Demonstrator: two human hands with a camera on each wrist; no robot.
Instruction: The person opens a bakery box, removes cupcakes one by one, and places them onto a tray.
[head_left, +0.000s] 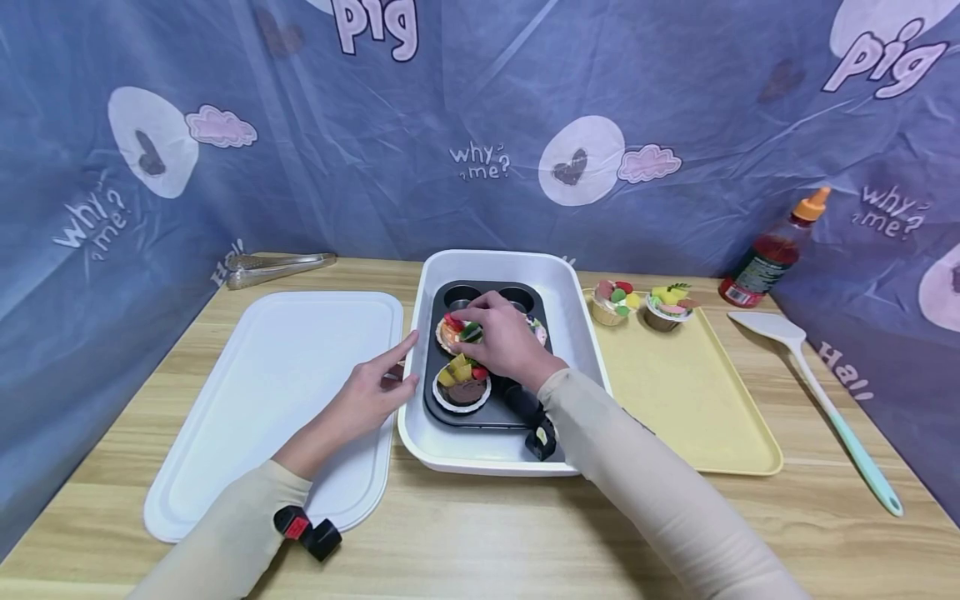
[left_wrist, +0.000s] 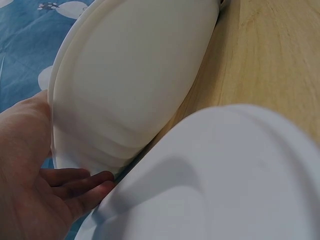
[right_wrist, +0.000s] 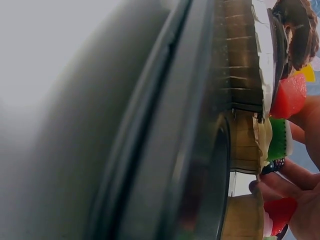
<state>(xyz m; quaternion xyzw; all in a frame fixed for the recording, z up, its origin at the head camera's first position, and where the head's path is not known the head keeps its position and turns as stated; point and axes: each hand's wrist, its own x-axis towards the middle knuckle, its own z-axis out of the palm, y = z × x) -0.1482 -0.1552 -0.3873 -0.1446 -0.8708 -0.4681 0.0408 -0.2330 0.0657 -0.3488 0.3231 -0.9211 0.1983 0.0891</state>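
A dark muffin tin (head_left: 480, 419) lies inside a white tub (head_left: 517, 467). My right hand (head_left: 506, 342) reaches over the tin and pinches a cupcake topped with orange, strawberry and kiwi pieces (head_left: 447, 336), which is in the left column. In front of it sits a chocolate cupcake (head_left: 463, 393) with yellow fruit and a strawberry. Another cupcake (head_left: 538, 332), with pale pink topping, is partly hidden behind the right hand. My left hand (head_left: 360, 398) rests against the tub's left side, index finger extended; in the left wrist view its fingers (left_wrist: 82, 200) touch the outer wall.
A white tray (head_left: 292, 392) lies on the left, with metal tongs (head_left: 277, 268) behind it. On the right, a yellow tray (head_left: 690, 400) carries two cupcakes (head_left: 667, 310) at its back edge. Beyond are a sauce bottle (head_left: 768, 254) and a spatula (head_left: 825, 408). Two tin cups look unfilled.
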